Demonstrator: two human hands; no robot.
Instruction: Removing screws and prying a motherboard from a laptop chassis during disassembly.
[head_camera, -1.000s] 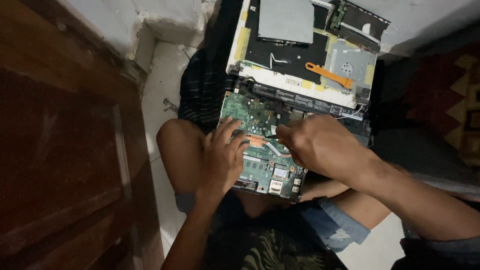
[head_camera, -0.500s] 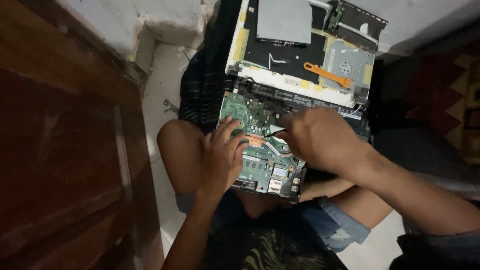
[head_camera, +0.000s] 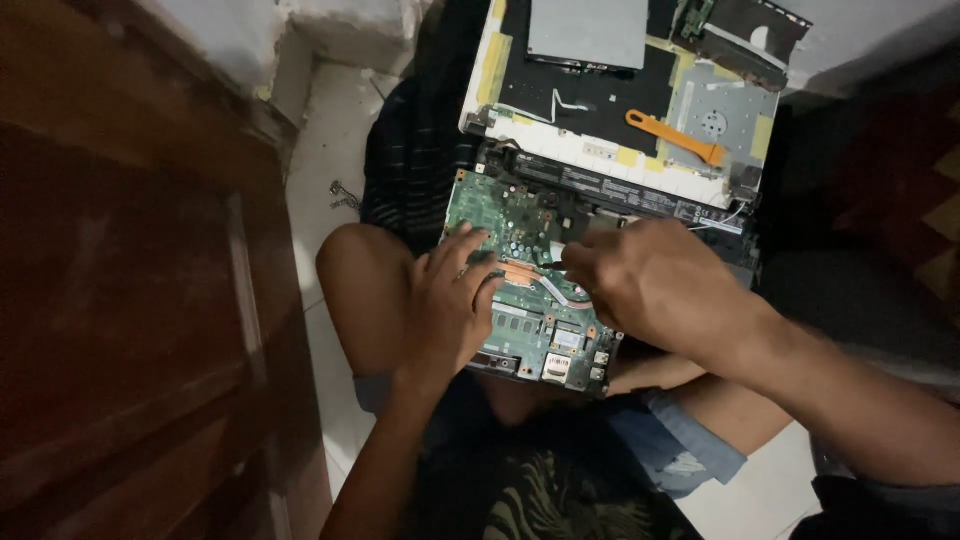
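Two hands on green circuit board: left hand spread flat; right hand curled, fingertips pressing board.

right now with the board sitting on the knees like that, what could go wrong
The green circuit board rests on the person's legs, not a flat surface, so it could tip or slide if a knee shifts. The left hand presses bare fingers onto its components, which may flex it or pass static. The right hand pinches something small near the copper heat pipe; a slip could bend the pipe, or drop a small part onto the floor.
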